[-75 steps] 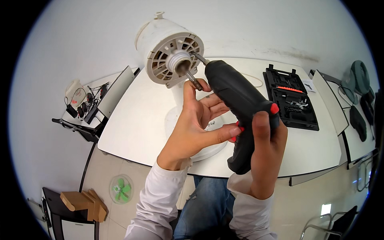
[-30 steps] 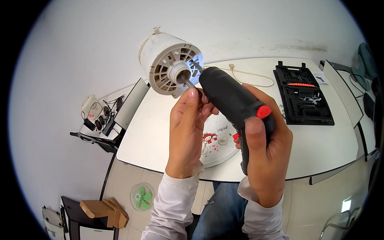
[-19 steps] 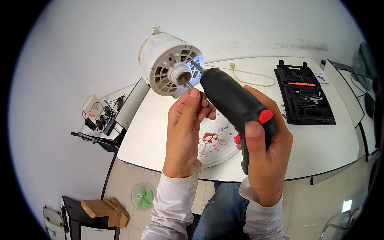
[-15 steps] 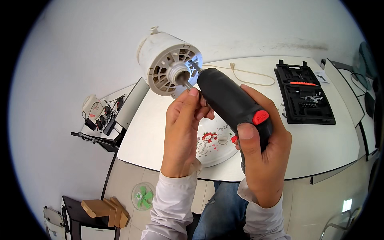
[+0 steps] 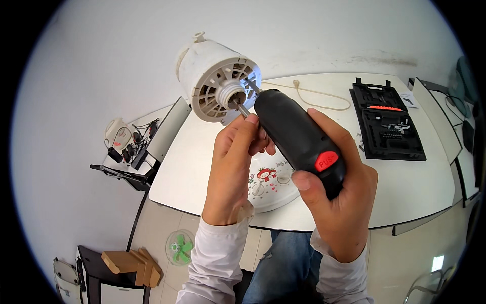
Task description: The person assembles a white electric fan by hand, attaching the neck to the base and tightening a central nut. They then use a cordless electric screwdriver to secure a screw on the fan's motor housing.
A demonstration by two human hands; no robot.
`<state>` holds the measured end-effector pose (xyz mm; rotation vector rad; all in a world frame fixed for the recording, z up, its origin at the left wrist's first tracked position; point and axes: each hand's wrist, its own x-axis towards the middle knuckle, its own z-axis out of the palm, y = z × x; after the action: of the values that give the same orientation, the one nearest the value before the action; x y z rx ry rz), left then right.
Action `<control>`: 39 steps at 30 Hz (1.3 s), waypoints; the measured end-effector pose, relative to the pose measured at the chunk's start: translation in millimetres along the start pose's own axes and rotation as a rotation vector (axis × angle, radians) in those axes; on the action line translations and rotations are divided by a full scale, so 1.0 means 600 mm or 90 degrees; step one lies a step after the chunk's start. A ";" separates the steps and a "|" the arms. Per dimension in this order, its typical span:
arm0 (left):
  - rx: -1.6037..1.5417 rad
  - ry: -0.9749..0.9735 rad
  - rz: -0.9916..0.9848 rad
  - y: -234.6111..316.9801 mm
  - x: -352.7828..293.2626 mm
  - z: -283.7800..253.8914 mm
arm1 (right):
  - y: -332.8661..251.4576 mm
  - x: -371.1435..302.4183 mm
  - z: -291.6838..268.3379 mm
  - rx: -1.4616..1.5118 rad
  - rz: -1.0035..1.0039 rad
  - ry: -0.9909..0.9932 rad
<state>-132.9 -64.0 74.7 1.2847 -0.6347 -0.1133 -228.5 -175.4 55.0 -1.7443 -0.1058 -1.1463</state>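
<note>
The white fan motor housing [image 5: 205, 61] has a vented front, a threaded collar [image 5: 229, 96] and a metal shaft [image 5: 244, 110] sticking out. My left hand [image 5: 234, 162] pinches that shaft between thumb and fingers. My right hand [image 5: 336, 187] is wrapped round a black electric screwdriver [image 5: 291, 119] with a red button; its lower grip is hidden by the hand. The screwdriver's bit [image 5: 253, 86] points into the vented front, where a light shines; whether it meets a screw I cannot tell. Below the housing is a rounded white fan base [image 5: 276, 195] with cartoon prints, partly covered by my hands.
On the white table [image 5: 182, 177], a black tool case [image 5: 387, 119] lies open at right. A pale cord with a plug [image 5: 296, 83] lies at the back. Tangled dark cables [image 5: 139, 142] sit on a surface at left. On the floor are a green-bladed fan [image 5: 180, 248] and cardboard pieces [image 5: 134, 268].
The housing sits slightly further right in view. The screwdriver has turned a little in my right hand, whose thumb has shifted left and down. My left hand still pinches the shaft.
</note>
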 end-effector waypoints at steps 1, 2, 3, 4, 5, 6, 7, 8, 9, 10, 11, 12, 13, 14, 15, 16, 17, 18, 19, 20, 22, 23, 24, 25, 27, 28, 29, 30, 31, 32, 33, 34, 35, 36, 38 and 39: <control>0.001 -0.002 -0.002 -0.001 0.000 0.000 | 0.000 0.001 -0.002 -0.008 0.000 -0.002; 0.002 -0.004 -0.004 -0.001 0.000 0.000 | 0.000 0.001 -0.004 -0.004 0.008 -0.003; -0.001 -0.008 -0.006 -0.001 0.000 -0.001 | -0.002 0.002 -0.006 0.000 0.015 -0.005; -0.003 -0.012 -0.009 0.000 0.000 -0.003 | -0.003 0.003 -0.008 0.014 0.030 -0.007; -0.006 -0.016 -0.012 0.000 0.000 -0.004 | -0.003 0.003 -0.010 0.024 0.040 -0.013; -0.005 -0.020 -0.014 0.000 0.000 -0.007 | -0.003 0.003 -0.010 0.034 0.050 -0.021; -0.003 -0.024 -0.017 0.000 0.000 -0.010 | -0.003 0.001 -0.010 0.040 0.055 -0.033; -0.002 -0.028 -0.019 0.000 0.000 -0.013 | -0.002 -0.001 -0.010 0.045 0.060 -0.045; 0.001 -0.027 -0.018 0.004 -0.001 -0.014 | -0.004 -0.002 -0.010 0.055 0.072 -0.063; 0.004 -0.025 -0.016 0.009 -0.003 -0.014 | -0.008 -0.003 -0.010 0.066 0.084 -0.080; 0.008 -0.023 -0.015 0.012 -0.005 -0.015 | -0.009 -0.003 -0.010 0.076 0.096 -0.097; 0.000 -0.019 -0.018 0.012 -0.006 -0.015 | -0.007 -0.003 -0.008 0.059 0.071 -0.091; -0.008 -0.014 -0.020 0.012 -0.007 -0.016 | -0.003 -0.003 -0.005 0.042 0.047 -0.085; -0.015 -0.009 -0.023 0.012 -0.008 -0.016 | -0.003 -0.004 -0.004 0.032 0.044 -0.085; -0.024 -0.006 -0.021 0.012 -0.008 -0.015 | -0.004 -0.003 -0.004 0.020 0.040 -0.084; -0.032 -0.002 -0.019 0.013 -0.008 -0.013 | -0.010 -0.003 -0.005 0.013 0.056 -0.089; -0.041 0.001 -0.017 0.015 -0.007 -0.011 | -0.014 -0.003 -0.006 0.007 0.073 -0.093; -0.042 0.004 -0.012 0.016 -0.009 -0.013 | -0.013 -0.003 -0.003 -0.005 0.057 -0.088; -0.043 0.007 -0.008 0.018 -0.010 -0.014 | -0.011 -0.003 0.000 -0.016 0.040 -0.082; -0.044 0.010 -0.003 0.020 -0.011 -0.015 | -0.011 -0.003 0.003 -0.029 0.024 -0.077; -0.056 0.013 -0.012 0.024 -0.009 -0.018 | -0.011 0.000 0.009 -0.033 0.008 -0.066; -0.060 0.016 -0.016 0.026 -0.006 -0.020 | -0.011 0.003 0.012 -0.032 0.001 -0.062; -0.077 0.003 -0.019 0.028 -0.003 -0.022 | -0.015 0.005 0.013 -0.035 -0.002 -0.060; -0.094 -0.010 -0.023 0.030 0.000 -0.026 | -0.019 0.007 0.014 -0.037 -0.005 -0.059; -0.118 -0.016 -0.030 0.034 0.004 -0.031 | -0.025 0.010 0.012 -0.049 -0.002 -0.070; -0.126 -0.010 -0.034 0.036 0.006 -0.033 | -0.028 0.012 0.011 -0.059 0.005 -0.082; -0.134 -0.004 -0.038 0.038 0.008 -0.034 | -0.030 0.014 0.010 -0.068 0.011 -0.094; -0.122 -0.002 -0.037 0.039 0.009 -0.034 | -0.031 0.015 0.010 -0.072 0.008 -0.094; -0.110 0.001 -0.036 0.040 0.009 -0.033 | -0.031 0.016 0.011 -0.076 0.005 -0.094; -0.098 0.003 -0.035 0.042 0.010 -0.032 | -0.031 0.017 0.011 -0.091 -0.004 -0.098; -0.081 0.005 -0.040 0.045 0.009 -0.028 | -0.032 0.019 0.008 -0.109 -0.013 -0.100; -0.064 0.007 -0.045 0.049 0.009 -0.024 | -0.033 0.022 0.005 -0.139 -0.029 -0.106; -0.046 0.009 -0.050 0.050 0.008 -0.022 | -0.034 0.023 0.004 -0.144 -0.033 -0.104; -0.044 0.009 -0.048 0.050 0.008 -0.023 | -0.034 0.023 0.004 -0.149 -0.036 -0.104; -0.039 0.009 -0.043 0.047 0.008 -0.025 | -0.033 0.021 0.007 -0.115 -0.022 -0.093; -0.027 0.012 -0.044 0.046 0.007 -0.025 | -0.031 0.020 0.008 -0.100 -0.016 -0.089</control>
<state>-129.3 -44.6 99.2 1.2661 -0.5695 -0.1712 -228.7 -167.4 76.3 -1.9670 -0.1259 -1.0734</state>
